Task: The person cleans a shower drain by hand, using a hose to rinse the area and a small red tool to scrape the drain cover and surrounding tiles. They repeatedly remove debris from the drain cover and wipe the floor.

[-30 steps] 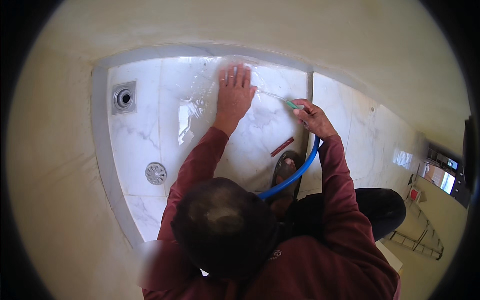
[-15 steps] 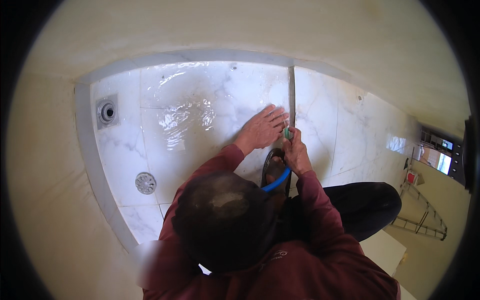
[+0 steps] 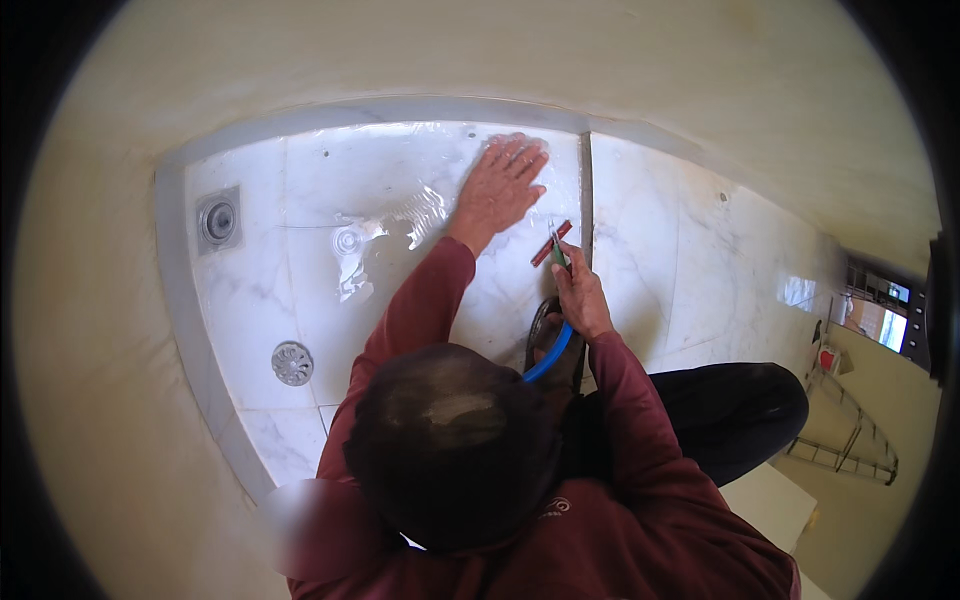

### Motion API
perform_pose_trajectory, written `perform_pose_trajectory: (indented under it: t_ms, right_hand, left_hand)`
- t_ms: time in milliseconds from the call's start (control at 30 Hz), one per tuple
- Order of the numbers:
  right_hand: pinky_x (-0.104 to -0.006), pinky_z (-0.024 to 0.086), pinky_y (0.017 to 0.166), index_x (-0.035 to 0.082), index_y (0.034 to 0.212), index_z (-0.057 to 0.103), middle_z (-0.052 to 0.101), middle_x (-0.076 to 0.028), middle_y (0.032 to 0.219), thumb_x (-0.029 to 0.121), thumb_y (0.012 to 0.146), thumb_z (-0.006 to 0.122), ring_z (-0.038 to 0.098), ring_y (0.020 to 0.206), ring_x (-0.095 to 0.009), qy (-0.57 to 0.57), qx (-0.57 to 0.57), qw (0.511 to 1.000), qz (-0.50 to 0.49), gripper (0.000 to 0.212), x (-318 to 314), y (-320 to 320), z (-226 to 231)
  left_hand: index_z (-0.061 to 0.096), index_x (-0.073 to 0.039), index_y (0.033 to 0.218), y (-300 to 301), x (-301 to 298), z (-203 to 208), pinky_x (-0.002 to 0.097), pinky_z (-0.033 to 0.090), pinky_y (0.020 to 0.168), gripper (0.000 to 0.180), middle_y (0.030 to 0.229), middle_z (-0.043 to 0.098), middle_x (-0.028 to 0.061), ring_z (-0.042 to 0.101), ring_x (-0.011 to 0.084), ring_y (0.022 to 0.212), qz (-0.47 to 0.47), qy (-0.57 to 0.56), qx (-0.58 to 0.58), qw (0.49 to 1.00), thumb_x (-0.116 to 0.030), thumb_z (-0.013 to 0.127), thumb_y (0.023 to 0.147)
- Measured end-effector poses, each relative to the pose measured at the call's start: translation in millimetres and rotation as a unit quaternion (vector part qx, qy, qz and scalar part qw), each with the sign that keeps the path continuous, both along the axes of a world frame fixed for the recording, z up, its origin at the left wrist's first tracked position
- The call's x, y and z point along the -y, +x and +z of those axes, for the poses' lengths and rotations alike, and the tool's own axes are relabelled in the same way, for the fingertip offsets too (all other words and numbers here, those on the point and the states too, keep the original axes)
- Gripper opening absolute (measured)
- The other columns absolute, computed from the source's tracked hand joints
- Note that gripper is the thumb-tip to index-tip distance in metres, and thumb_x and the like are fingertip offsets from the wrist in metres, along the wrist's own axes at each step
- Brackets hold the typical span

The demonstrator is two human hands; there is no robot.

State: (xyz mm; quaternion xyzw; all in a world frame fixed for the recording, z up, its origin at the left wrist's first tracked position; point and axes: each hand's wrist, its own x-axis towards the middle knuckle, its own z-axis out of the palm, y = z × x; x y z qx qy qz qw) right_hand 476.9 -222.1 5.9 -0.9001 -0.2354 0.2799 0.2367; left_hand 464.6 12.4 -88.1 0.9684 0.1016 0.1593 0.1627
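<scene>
My left hand (image 3: pixel 497 187) lies flat with its fingers spread on the wet white marble tile floor (image 3: pixel 250 330), close to the far edge. My right hand (image 3: pixel 581 292) is closed round a blue hose (image 3: pixel 548 358), which curves back from it past my foot. A green end piece (image 3: pixel 558 256) sticks out beyond the fingers, with a thin bright line at its tip; whether that is water or metal I cannot tell. Beside this tip lies a narrow red strip (image 3: pixel 552 243) on the tile.
Water (image 3: pixel 415 220) glistens left of my left forearm. A square drain opening (image 3: pixel 218 221) sits at the far left, and a round drain grate (image 3: pixel 292 364) lies nearer. A dark groove (image 3: pixel 586 185) crosses the tiles. A ladder (image 3: pixel 840 455) is at the right.
My left hand has slid away from my right hand toward the far edge and slightly left. The red strip has come into view. My right hand has shifted slightly left, and the water's shine has changed.
</scene>
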Motion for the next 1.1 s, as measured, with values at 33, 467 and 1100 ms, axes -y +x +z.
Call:
perform_pose_trajectory:
  t_ms: [33, 467, 1100]
  right_hand:
    - [-0.0394, 0.052, 0.075, 0.007, 0.147, 0.052, 0.063, -0.013, 0.085, 0.017, 0.109, 0.059, 0.062, 0.078, -0.025, -0.005, -0.005, 1.000, 0.005, 0.041, -1.0, 0.0, -0.7]
    - [-0.0272, 0.047, 0.077, 0.008, 0.155, 0.055, 0.054, 0.002, 0.089, 0.027, 0.110, 0.062, 0.053, 0.082, -0.010, 0.101, -0.133, 0.985, 0.048, 0.050, -34.0, -14.3, 8.5]
    - [-0.0307, 0.050, 0.075, 0.009, 0.156, 0.051, 0.060, -0.005, 0.086, 0.027, 0.110, 0.058, 0.058, 0.080, -0.015, 0.080, -0.112, 0.990, 0.007, 0.049, -58.6, -22.7, 6.7]
  left_hand:
    - [0.049, -0.016, 0.160, -2.5, -13.3, -3.8, 0.0485, 0.021, 0.133, 0.057, 0.168, 0.046, 0.0022, 0.036, 0.0243, 0.158, 0.033, -0.004, 0.010, 0.999, -0.045, 0.050, 0.110]
    - [0.054, -0.011, 0.156, -164.6, -125.0, 4.4, 0.0611, 0.026, 0.127, 0.055, 0.162, 0.053, 0.0106, 0.045, 0.0357, 0.152, 0.310, 0.071, -0.009, 0.948, -0.039, 0.054, 0.108]
    - [0.043, -0.022, 0.165, -224.6, -187.5, 2.5, 0.0515, 0.022, 0.132, 0.056, 0.171, 0.042, 0.0040, 0.033, 0.0302, 0.160, 0.243, 0.080, -0.105, 0.961, -0.043, 0.043, 0.113]
